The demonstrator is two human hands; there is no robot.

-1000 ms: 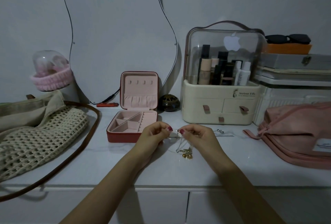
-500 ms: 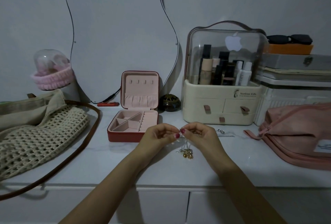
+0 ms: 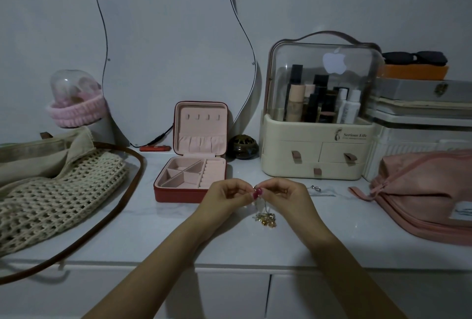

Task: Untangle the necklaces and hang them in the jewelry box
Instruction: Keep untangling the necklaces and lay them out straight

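A tangle of thin gold and silver necklaces (image 3: pixel 264 217) hangs from my fingertips, its bunched lower end resting on the white tabletop. My left hand (image 3: pixel 224 197) and my right hand (image 3: pixel 287 194) meet thumb to thumb above it, both pinching the chains. The red jewelry box (image 3: pixel 189 192) stands open just left of my left hand, with a pink lining, several small hooks in its upright lid (image 3: pixel 200 127) and divided compartments in its base. No necklace hangs on the hooks.
A crochet bag (image 3: pixel 51 196) with a brown strap lies at left. A cream cosmetics organizer (image 3: pixel 316 163) stands behind my right hand, a pink pouch (image 3: pixel 421 196) at right. A small silver piece (image 3: pixel 316 189) lies near the organizer. A dark round pot (image 3: pixel 242 146) sits beside the box.
My hands have drawn together until the thumbs touch. The stretch of chain between them has closed up, and the tangle hangs lower in a tighter bunch.
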